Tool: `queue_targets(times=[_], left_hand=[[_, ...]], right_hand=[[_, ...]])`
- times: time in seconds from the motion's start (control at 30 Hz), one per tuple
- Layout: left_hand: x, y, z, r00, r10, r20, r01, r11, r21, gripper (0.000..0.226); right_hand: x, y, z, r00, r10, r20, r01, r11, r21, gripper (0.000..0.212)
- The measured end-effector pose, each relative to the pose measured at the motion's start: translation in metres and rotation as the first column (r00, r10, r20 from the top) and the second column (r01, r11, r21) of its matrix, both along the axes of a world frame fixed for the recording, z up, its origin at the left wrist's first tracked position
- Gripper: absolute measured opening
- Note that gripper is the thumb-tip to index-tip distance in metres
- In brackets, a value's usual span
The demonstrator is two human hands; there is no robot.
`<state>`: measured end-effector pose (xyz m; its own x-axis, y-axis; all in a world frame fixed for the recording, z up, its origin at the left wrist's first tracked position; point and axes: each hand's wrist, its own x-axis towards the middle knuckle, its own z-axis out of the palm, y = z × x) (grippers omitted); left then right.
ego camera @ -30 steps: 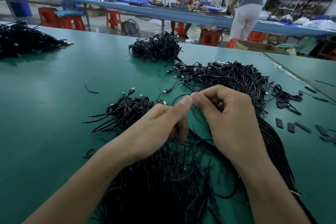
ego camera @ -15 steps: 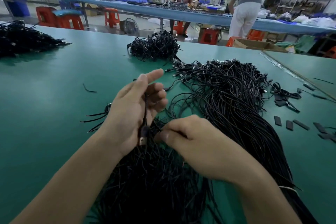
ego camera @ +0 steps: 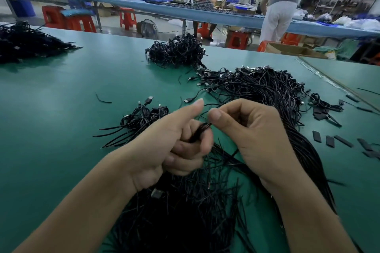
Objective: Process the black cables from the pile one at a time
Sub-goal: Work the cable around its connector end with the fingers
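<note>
A large pile of black cables [ego camera: 267,92] spreads over the green table [ego camera: 72,119] from the right middle down to the near edge under my arms. My left hand [ego camera: 174,146] curls its fingers round a coiled black cable [ego camera: 200,130], thumb raised. My right hand [ego camera: 246,129] pinches the same cable's end between thumb and forefinger, right beside the left hand. A thin loop of that cable arcs above both hands. A small heap of coiled cables [ego camera: 144,117] with bare ends pointing left lies just left of my left hand.
Another heap of coiled cables [ego camera: 176,51] sits at the far middle, and a further black heap [ego camera: 26,41] at the far left. Short black sleeve pieces [ego camera: 333,139] lie scattered on the right. A person [ego camera: 281,4] stands at the bench behind, among red stools.
Both hands have risen from the pile. The left hand, which had its fingers spread with a plug hanging, now grips the coiled cable, and the right hand has moved up to pinch its end.
</note>
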<state>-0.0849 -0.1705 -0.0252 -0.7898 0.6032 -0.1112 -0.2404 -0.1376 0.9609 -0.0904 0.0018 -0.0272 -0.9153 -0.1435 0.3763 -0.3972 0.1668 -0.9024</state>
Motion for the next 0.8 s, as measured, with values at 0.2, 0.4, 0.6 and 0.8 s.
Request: queue_targets(times=[0.2, 0.4, 0.6, 0.8], left_hand=[[0.001, 0.001, 0.005, 0.995, -0.006, 0.099, -0.030, 0.930, 0.367, 0.044], [-0.009, 0.007, -0.002, 0.931, 0.363, 0.043, -0.326, 0.769, 0.551, 0.044], [-0.009, 0.006, -0.014, 0.740, 0.472, -0.480, -0.595, 0.791, -0.140, 0.040], [0.002, 0.007, -0.005, 0.967, 0.189, -0.171, -0.233, 0.927, -0.294, 0.058]], right_hand=[[0.003, -0.007, 0.001, 0.997, 0.031, 0.068, -0.039, 0.992, 0.119, 0.036], [0.015, -0.010, 0.009, 0.963, 0.088, 0.256, -0.214, 0.827, 0.520, 0.041], [0.018, -0.003, 0.017, 0.997, 0.065, 0.042, -0.077, 0.871, 0.485, 0.025], [0.008, 0.006, 0.012, 0.998, -0.030, -0.053, 0.041, 0.978, 0.206, 0.030]])
